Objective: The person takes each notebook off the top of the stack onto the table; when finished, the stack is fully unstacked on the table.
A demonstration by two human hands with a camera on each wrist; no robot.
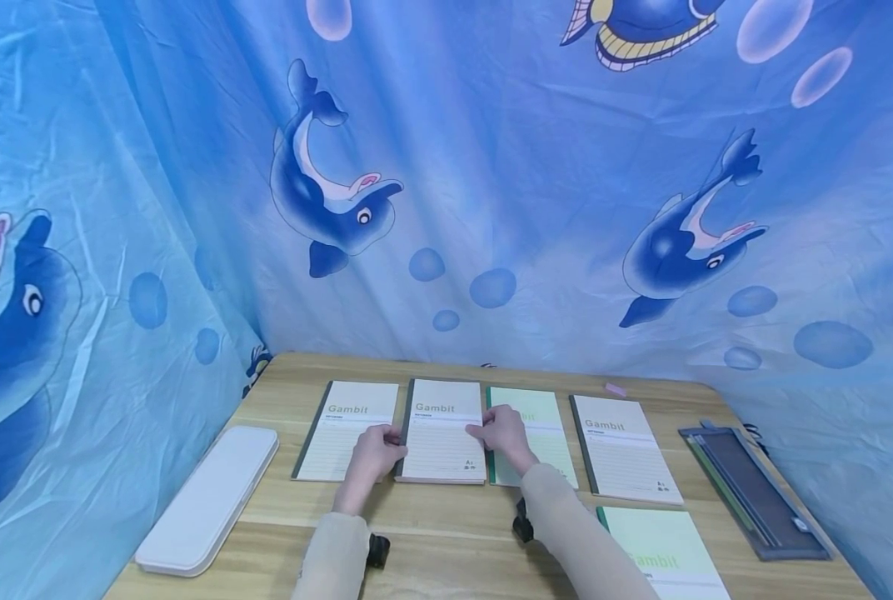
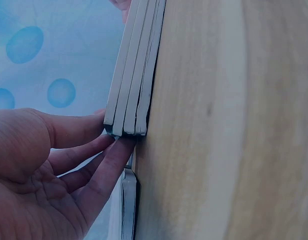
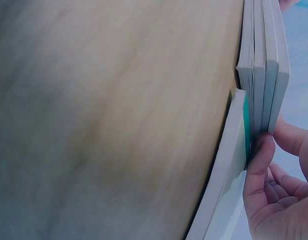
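Note:
A stack of several white "Gambit" notebooks (image 1: 444, 454) with dark spines lies between both hands. At its spine side, my left hand (image 1: 375, 454) grips the edge; the left wrist view has the thumb at the top of the stack (image 2: 131, 75) and fingertips against the spines. My right hand (image 1: 504, 429) holds the opposite edge, thumb on top and index finger at the side of the stack (image 3: 268, 75). Under the right wrist lies a green-spined notebook (image 1: 544, 454), its edge close beside the stack. Left of the stack is another white notebook (image 1: 326, 458).
Further right lie a white notebook (image 1: 626, 458), a second green notebook (image 1: 664, 550) near the front and a dark mesh pencil pouch (image 1: 761, 492). A white case (image 1: 210, 496) sits at left. A small pink piece (image 1: 616, 389) lies near the table's back edge, by the curtain (image 1: 446, 208).

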